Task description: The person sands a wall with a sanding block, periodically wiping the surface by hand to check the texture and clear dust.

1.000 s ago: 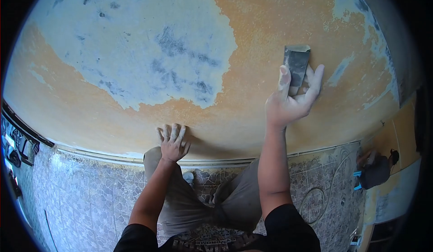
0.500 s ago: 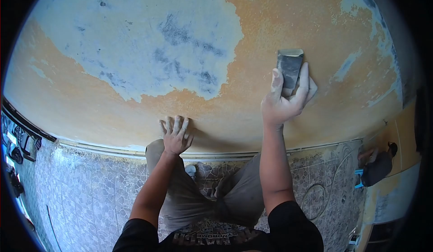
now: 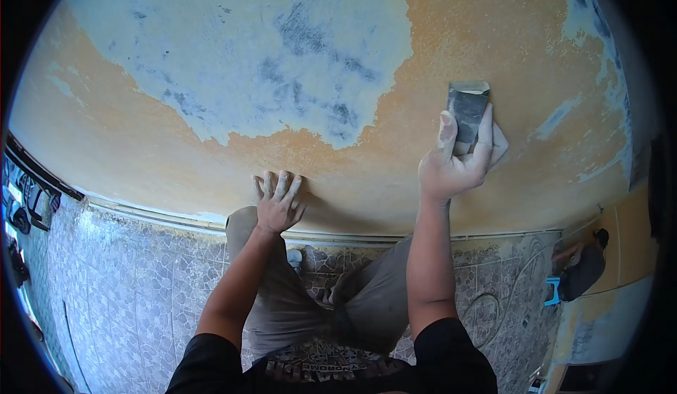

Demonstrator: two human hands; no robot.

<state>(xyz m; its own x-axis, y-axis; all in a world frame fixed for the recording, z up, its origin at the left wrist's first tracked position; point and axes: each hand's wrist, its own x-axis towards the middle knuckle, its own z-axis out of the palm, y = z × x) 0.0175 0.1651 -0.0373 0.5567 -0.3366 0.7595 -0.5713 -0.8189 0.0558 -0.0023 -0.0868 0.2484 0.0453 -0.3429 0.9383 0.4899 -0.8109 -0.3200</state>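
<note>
My right hand [image 3: 453, 172], coated in pale dust, grips a dark grey piece of folded sandpaper [image 3: 468, 115] between thumb and fingers. The sandpaper overlaps the orange-painted wall [image 3: 451, 34], its pale folded edge at the top. To its left, the wall has a large pale blue-white patch [image 3: 233, 48] with dark smudges and a ragged paint edge. My left hand [image 3: 279, 207] lies against the lower wall below that patch, fingers spread and dusty, holding nothing.
Stone-patterned floor tiles [image 3: 169, 274] run along the wall's foot, under my bent knees. A hose [image 3: 502, 302] lies coiled on the right. Farther right, a person [image 3: 585, 267] sits on a blue stool [image 3: 552, 292]. Parked motorbikes [image 3: 32, 203] stand at far left.
The view has turned slightly, so the pale patch appears farther right. My right hand with the sandpaper sits a little lower and nearer that patch. My left hand stays on the wall.
</note>
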